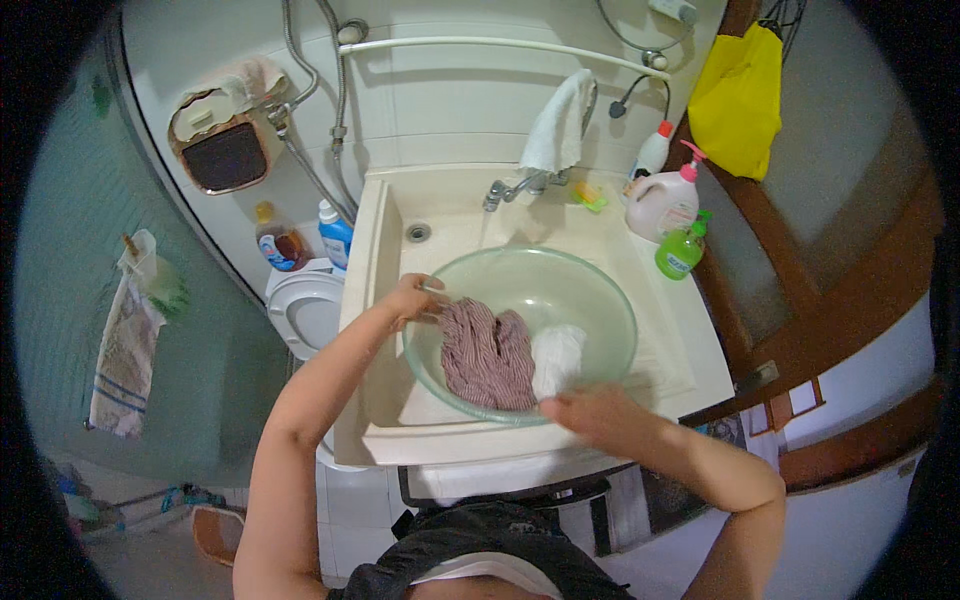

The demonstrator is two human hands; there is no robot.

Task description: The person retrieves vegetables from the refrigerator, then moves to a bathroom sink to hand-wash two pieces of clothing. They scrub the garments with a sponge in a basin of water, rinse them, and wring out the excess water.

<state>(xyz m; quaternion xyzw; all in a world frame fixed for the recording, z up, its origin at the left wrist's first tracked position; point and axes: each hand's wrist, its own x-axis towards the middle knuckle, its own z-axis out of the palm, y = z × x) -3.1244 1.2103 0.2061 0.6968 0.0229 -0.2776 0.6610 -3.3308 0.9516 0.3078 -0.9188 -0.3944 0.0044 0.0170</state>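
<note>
A translucent pale-green plastic basin (592, 300) stands in a cream laundry sink (375, 330). Inside it lie a crumpled red-and-white striped cloth (487, 360) on the left and a white cloth (559, 356) beside it. My left hand (416, 300) grips the basin's left rim, its fingertips reaching over the edge. At the front right rim, close to the white cloth, is my right hand (596, 416), blurred, with fingers curled; whether it grips the rim is unclear. A thin stream of water seems to fall from the faucet (495, 195) behind the basin.
A white towel (559, 124) hangs over the faucet. On the sink's right ledge stand a green pump bottle (680, 251), a large pink-topped pump bottle (664, 206) and a red-capped bottle (651, 154). Left of the sink is a toilet (304, 311) with two bottles behind it.
</note>
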